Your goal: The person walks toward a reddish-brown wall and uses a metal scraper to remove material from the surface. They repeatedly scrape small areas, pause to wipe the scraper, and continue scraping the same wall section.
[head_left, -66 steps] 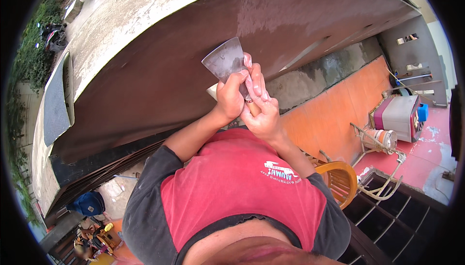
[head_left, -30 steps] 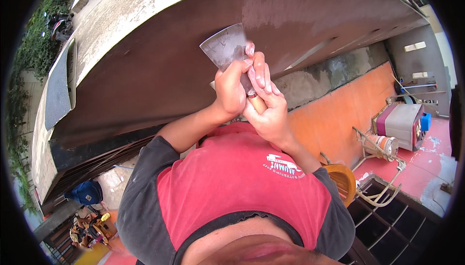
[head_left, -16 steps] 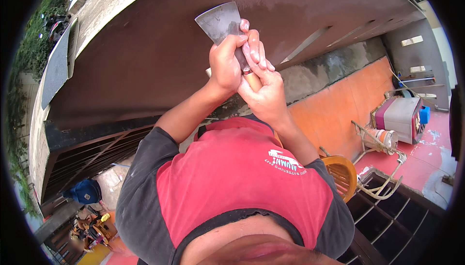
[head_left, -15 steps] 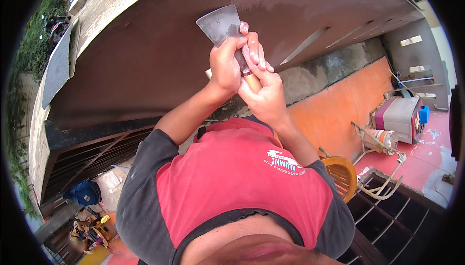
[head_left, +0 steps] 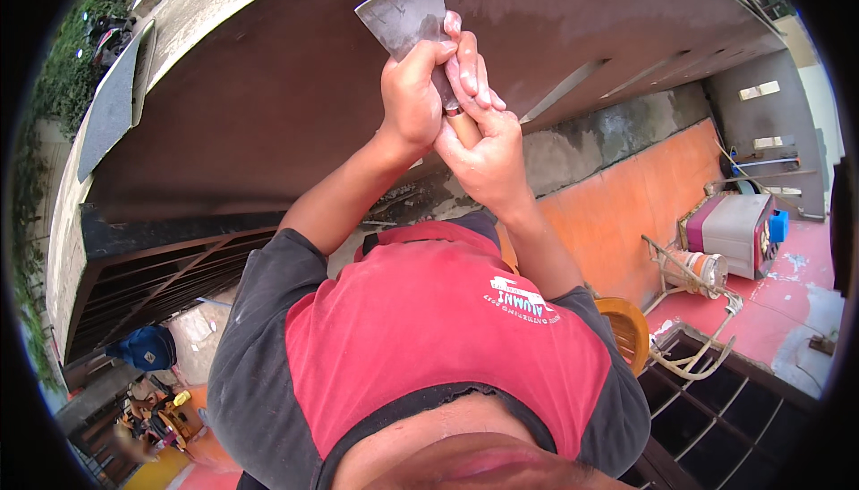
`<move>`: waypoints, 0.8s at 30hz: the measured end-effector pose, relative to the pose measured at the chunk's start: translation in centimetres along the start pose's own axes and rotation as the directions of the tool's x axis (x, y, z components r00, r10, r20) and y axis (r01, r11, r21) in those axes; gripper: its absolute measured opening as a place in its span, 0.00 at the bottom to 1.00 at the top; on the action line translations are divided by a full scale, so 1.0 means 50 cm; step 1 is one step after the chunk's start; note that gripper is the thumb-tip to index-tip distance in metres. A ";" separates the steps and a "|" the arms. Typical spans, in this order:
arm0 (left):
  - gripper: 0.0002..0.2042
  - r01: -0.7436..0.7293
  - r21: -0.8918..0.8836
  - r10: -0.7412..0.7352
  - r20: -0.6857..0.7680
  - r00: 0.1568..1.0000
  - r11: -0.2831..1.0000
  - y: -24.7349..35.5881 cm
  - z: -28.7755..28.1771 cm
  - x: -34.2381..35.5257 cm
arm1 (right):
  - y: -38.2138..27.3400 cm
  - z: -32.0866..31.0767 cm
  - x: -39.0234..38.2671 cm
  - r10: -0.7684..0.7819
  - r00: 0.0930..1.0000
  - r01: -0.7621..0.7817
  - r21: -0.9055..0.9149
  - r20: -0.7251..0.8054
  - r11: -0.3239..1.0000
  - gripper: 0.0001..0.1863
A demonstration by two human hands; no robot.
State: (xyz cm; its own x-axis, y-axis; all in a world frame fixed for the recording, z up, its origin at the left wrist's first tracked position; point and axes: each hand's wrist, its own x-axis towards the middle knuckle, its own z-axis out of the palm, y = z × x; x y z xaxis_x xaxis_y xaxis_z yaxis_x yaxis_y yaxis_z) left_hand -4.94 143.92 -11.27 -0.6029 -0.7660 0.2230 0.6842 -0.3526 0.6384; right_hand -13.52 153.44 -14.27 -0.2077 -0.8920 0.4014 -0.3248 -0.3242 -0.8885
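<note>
A scraper [head_left: 404, 17] with a wide, grey, flared metal blade and a wooden handle is held up in front of my chest, the blade's broad edge pointing away from me. My right hand [head_left: 488, 152] is wrapped round the wooden handle, fingers stretched along the blade's narrow part. Closed against the blade's left side and base is my left hand [head_left: 412, 101], its thumb lying across the metal. Pale residue marks the right fingers. Beyond the blade stretches a dark brown wall [head_left: 268, 105] with a damp-looking darker patch; whether the blade touches it I cannot tell.
To the right runs an orange wall [head_left: 626, 172]. Near it are a wooden chair [head_left: 628, 333], a paint-smeared bucket [head_left: 702, 273] within a pale frame, and a grey and maroon box [head_left: 738, 235]. A blue bag [head_left: 148, 349] lies at lower left, near dark slats [head_left: 170, 298].
Both hands and the scraper have shifted slightly away from me, up along the brown wall. The grip looks the same.
</note>
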 end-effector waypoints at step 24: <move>0.08 0.029 -0.041 -0.031 -0.038 0.999 0.999 -0.002 0.005 -0.017 | 0.010 0.002 -0.005 0.030 0.999 -0.035 0.152 0.032 0.988 0.28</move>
State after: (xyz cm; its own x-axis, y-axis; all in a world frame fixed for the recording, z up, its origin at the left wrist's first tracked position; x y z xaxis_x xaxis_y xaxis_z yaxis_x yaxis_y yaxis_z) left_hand -4.61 144.73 -11.37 -0.6074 -0.7749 0.1749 0.6828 -0.3967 0.6136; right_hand -13.52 153.49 -14.83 -0.1874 -0.9112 0.3670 -0.1736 -0.3370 -0.9253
